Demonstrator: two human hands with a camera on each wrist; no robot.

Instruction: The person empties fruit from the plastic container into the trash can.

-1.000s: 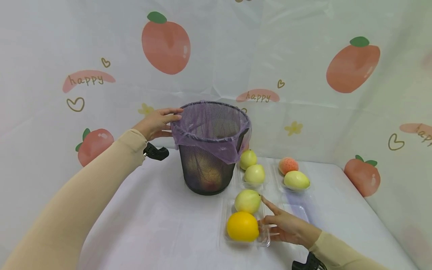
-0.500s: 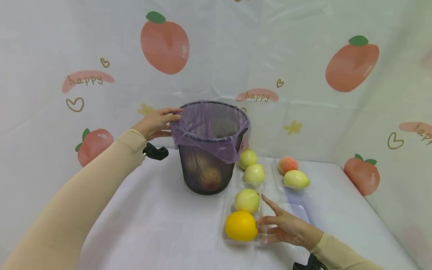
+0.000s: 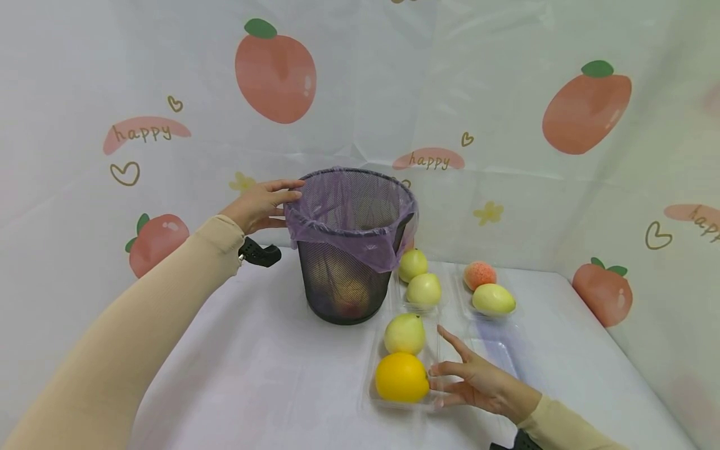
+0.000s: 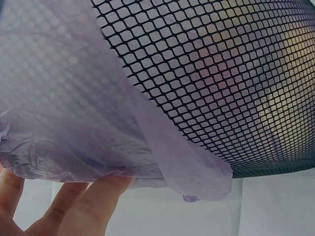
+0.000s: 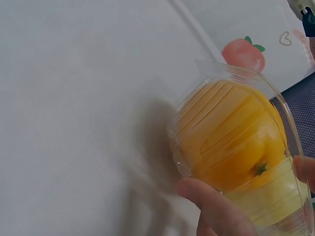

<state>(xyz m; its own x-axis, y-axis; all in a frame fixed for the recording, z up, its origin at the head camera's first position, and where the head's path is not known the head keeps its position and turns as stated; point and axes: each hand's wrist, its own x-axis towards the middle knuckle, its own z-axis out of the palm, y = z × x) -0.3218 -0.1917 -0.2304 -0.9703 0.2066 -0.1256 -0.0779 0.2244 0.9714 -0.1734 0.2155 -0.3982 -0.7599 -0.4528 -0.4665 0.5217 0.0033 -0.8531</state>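
Observation:
My left hand (image 3: 261,205) touches the left rim of a black mesh waste bin (image 3: 329,269), fingers extended against its purple bag liner (image 3: 360,250). In the left wrist view the fingers (image 4: 98,201) lie against the liner's lower edge. My right hand (image 3: 486,384) is at the right side of a clear plastic tray (image 3: 390,403), with spread fingers. An orange (image 3: 402,377) and a pale green pear (image 3: 405,334) lie in that tray. The right wrist view has the thumb (image 5: 202,194) at the tray's edge beside the orange; part of the hand lies outside this view.
Behind stands another clear tray (image 3: 423,307) with two green pears (image 3: 424,290). Farther right, a tray holds a coral-red fruit (image 3: 480,275) and a yellow-green oval fruit (image 3: 494,299). Blurred fruit shows through the bin's mesh. A printed sheet (image 3: 506,112) backs the white table (image 3: 253,369).
The near tray has shifted slightly left with the orange. Its pear has moved left and turned. The right fingers stay beside the tray; the left hand and bin have not visibly moved.

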